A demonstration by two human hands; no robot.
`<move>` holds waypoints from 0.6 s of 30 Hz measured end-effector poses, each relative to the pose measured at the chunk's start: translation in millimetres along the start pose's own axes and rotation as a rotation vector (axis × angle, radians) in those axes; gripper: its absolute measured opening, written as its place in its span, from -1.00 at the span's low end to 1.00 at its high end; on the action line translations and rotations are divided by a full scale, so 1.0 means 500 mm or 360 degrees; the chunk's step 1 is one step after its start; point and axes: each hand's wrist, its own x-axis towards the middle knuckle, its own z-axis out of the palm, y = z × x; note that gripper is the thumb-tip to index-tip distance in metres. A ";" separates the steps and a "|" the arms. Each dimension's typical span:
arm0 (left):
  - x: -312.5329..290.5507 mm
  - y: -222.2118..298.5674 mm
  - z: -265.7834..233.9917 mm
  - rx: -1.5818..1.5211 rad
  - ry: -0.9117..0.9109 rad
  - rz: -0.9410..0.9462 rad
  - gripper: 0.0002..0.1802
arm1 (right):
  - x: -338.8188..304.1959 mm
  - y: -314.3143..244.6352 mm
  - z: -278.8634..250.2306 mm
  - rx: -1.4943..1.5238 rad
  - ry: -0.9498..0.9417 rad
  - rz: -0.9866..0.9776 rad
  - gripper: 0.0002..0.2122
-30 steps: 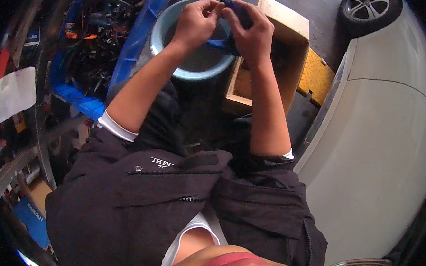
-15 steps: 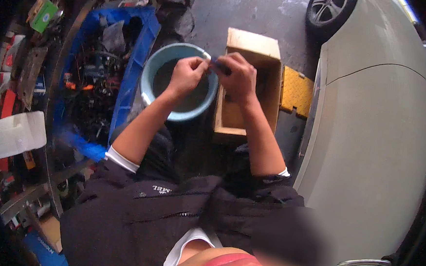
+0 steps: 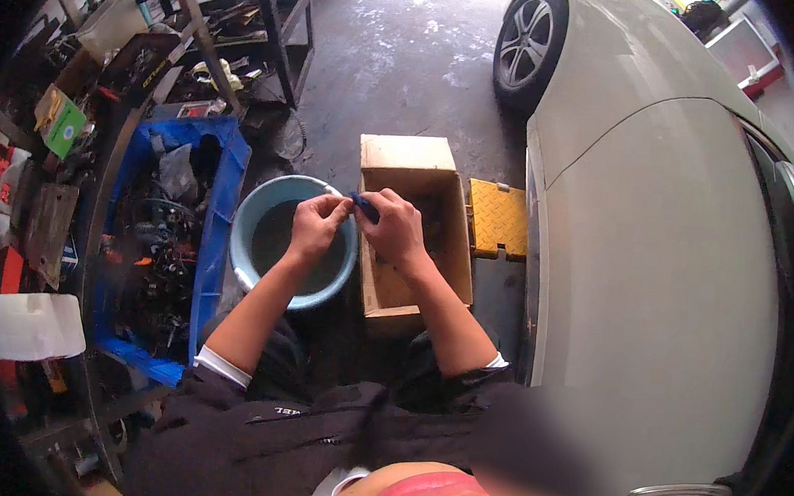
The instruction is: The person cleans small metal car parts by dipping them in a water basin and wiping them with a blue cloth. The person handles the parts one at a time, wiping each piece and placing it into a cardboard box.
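Lying between both hands [image 3: 393, 230]: blue item [image 3: 364, 207]

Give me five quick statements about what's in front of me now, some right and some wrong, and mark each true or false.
1. The right hand holds a dark blue item. True.
2. The left hand rests on the car. False: its fingertips are close to the right hand's.
3. A yellow plate lies between the cardboard box and the car. True.
4. The light blue bucket stands right of the box. False: it stands left.
5. The blue crate is empty. False: dark parts are jumbled inside.
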 end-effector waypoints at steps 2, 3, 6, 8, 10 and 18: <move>0.001 0.005 0.008 -0.0052 0.0016 0.0038 -0.80 | 0.006 0.000 -0.009 0.0059 0.0002 0.0075 -0.78; 0.000 0.008 0.013 -0.0081 0.0021 0.0039 -0.80 | 0.006 -0.001 -0.016 0.0090 0.0008 0.0104 -0.79; -0.001 -0.003 0.029 -0.0132 0.0031 0.0052 -0.81 | 0.003 0.008 -0.020 0.0138 -0.0043 0.0253 -0.76; -0.005 0.006 0.043 -0.0106 0.0049 0.0061 -0.80 | -0.002 0.024 -0.020 0.0154 -0.0090 0.0366 -0.71; -0.005 0.012 0.046 0.0018 0.0063 0.0091 -0.80 | -0.003 0.026 -0.024 0.0231 -0.0098 0.0387 -0.67; -0.009 0.023 0.044 0.0344 0.0081 0.0526 -0.83 | 0.004 0.040 -0.031 0.0571 -0.0142 0.0387 -0.66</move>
